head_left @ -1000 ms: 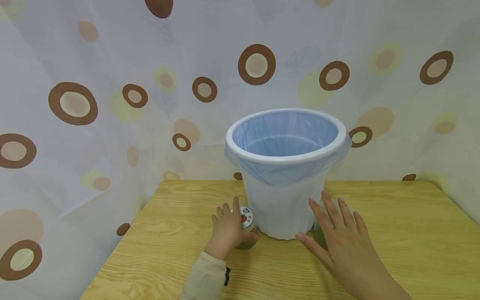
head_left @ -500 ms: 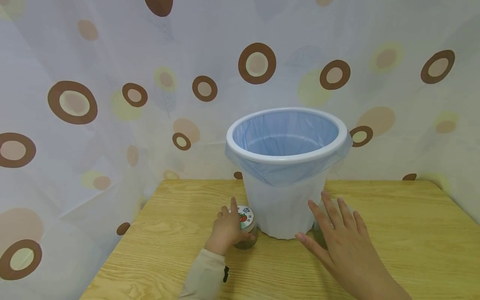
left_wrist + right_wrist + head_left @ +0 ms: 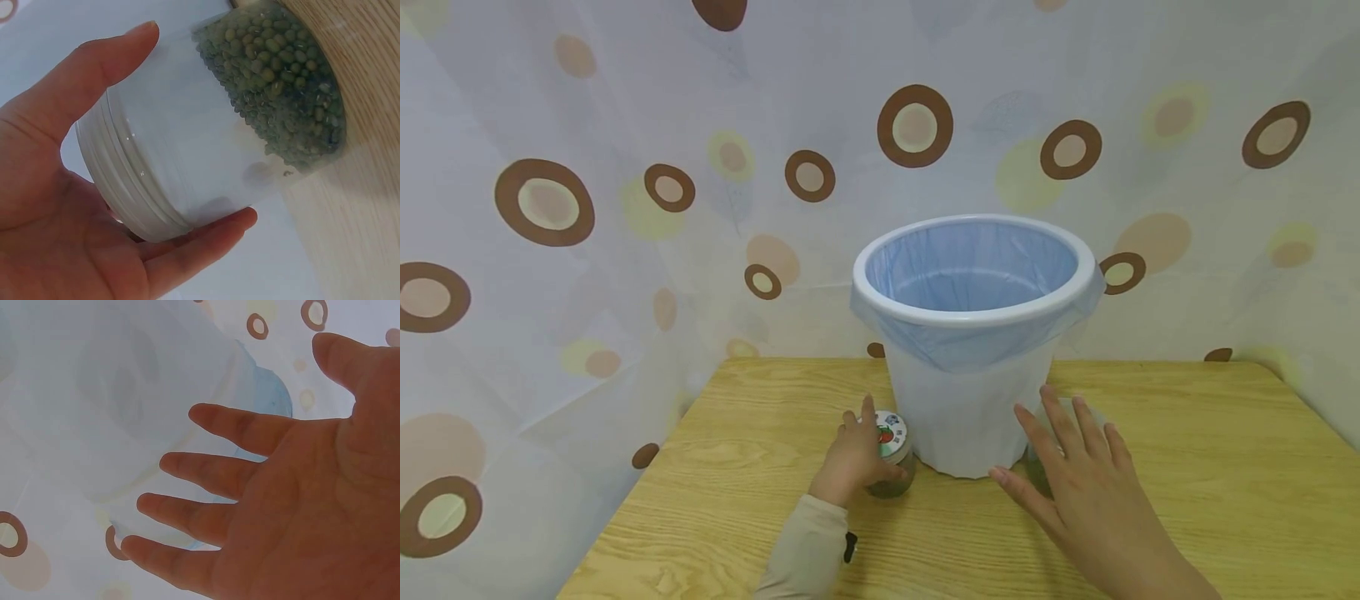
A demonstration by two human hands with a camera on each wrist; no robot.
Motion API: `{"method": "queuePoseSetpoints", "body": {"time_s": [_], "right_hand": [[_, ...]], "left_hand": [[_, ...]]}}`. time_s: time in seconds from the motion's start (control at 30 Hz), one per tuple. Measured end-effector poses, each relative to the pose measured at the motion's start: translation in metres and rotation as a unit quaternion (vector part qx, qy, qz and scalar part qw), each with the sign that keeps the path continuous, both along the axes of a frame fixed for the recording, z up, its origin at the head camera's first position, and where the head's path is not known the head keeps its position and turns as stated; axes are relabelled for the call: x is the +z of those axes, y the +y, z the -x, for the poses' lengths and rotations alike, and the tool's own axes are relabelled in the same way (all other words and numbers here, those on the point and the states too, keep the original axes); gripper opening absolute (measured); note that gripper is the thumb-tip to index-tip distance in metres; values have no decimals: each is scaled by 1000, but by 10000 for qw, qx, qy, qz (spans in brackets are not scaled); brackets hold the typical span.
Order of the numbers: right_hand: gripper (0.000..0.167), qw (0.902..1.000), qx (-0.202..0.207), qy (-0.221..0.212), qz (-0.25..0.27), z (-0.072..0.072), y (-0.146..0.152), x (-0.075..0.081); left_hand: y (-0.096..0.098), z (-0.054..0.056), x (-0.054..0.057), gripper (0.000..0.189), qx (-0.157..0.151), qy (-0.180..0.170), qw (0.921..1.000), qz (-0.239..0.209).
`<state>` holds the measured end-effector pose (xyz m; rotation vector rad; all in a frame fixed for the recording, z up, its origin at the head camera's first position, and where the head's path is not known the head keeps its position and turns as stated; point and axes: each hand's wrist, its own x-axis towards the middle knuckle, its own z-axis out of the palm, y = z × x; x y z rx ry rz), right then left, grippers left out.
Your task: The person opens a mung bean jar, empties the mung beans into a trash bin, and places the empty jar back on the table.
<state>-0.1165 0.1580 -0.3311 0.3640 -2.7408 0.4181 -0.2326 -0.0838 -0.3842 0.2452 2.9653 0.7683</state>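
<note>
My left hand [image 3: 850,462] holds a clear jar [image 3: 898,475] with a white printed lid [image 3: 895,437], left of the bin. In the left wrist view, thumb and fingers lie on opposite sides of the jar; green beans resembling mung beans [image 3: 275,75] fill its lower part. The palm is a little apart from the lid. On the other side, my right hand [image 3: 1090,500] has its fingers spread and nothing in its grasp. Behind it, partly hidden, stands a clear container [image 3: 1037,473] with dark green contents. A pale translucent surface [image 3: 62,412] lies beyond those fingers in the right wrist view.
A white bin [image 3: 966,417] lined with a blue bag [image 3: 970,283] stands between the hands. The wooden table [image 3: 760,425] runs back to a wall covering [image 3: 625,83] with brown rings.
My left hand has shifted slightly left, showing more of the lid. The jar, bin and right hand have hardly moved.
</note>
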Motion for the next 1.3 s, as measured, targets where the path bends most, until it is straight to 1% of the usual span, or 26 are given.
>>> {"method": "queuePoseSetpoints", "body": {"time_s": [0.13, 0.4, 0.57, 0.63, 0.73, 0.83, 0.93, 1.07, 1.13, 1.2, 1.3], "right_hand": [[73, 10000, 20, 20, -1, 0, 0, 0], [73, 10000, -7, -54, 11, -1, 2, 2], [72, 10000, 41, 21, -32, -1, 3, 0], [71, 10000, 72, 29, -3, -1, 4, 0], [70, 9999, 111, 37, 48, -1, 4, 2], [69, 9998, 126, 11, 119, -2, 4, 4], [70, 9999, 109, 50, 122, 0, 6, 5], [70, 9996, 146, 161, 182, 1, 10, 5], [68, 9990, 219, 279, 275, 1, 11, 5], [66, 9976, 325, 489, 357, 0, 11, 5], [62, 9930, 518, 944, 486, 1, 11, 5]], "left_hand": [[-1, 1, -1, 116, 18, 86, 10000, 12], [0, 2, -1, 110, -72, 43, 9998, 157], [0, 0, 2, 102, -94, 169, 9995, 268], [0, -2, 4, 100, -133, 261, 9992, 283], [1, -7, 10, 96, -258, 391, 9987, 211], [2, -15, 18, 93, -419, 521, 9977, 75], [4, -24, 26, 94, -577, 624, 9964, -6], [7, -32, 32, 97, -662, 702, 9953, -105], [8, -36, 34, 98, -681, 742, 9948, -161], [9, -40, 37, 98, -728, 807, 9939, -205], [11, -48, 42, 98, -838, 901, 9917, -364]]}}
